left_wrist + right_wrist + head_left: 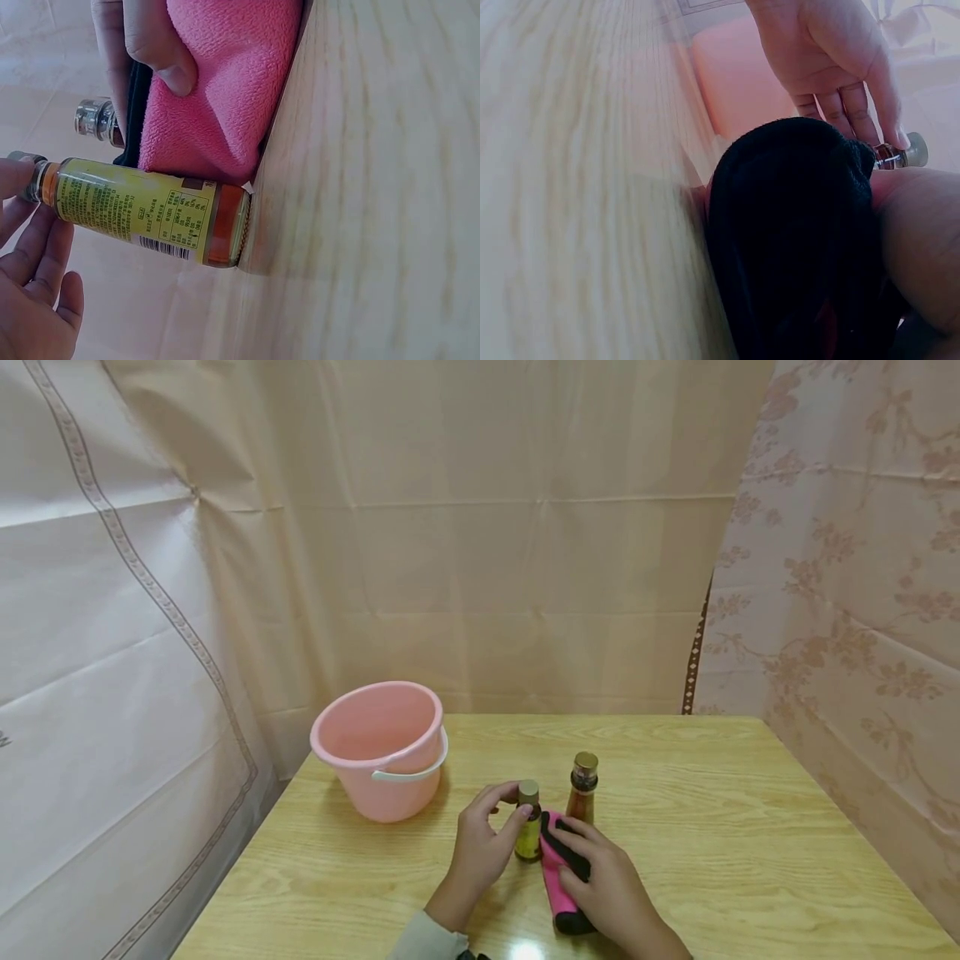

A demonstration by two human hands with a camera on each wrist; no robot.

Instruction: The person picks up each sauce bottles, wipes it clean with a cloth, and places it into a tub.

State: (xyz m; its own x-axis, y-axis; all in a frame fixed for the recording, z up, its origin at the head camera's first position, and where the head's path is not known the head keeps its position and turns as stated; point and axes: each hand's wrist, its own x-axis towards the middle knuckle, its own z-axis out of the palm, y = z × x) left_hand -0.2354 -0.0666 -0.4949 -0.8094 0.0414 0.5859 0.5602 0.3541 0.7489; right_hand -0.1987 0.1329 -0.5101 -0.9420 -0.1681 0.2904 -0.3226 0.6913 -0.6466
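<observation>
My left hand (483,839) pinches a small glass bottle (528,839) by its neck and cap, thumb on one side and fingers on the other. The bottle stands upright on the table; its yellow label (127,202) with a barcode shows in the left wrist view. My right hand (611,881) grips a pink plush item with black trim (553,877), thumb on its pink face. This item is right beside the bottle; its exact kind is unclear. In the right wrist view its rounded black end (787,195) fills the middle. Behind it stands a taller bottle with a gold cap (583,777), its lower part hidden.
A pink bucket (386,797) with a pale handle stands at the back left of the wooden table (712,827). Beige curtains (480,552) hang behind the table, with more cloth along both sides.
</observation>
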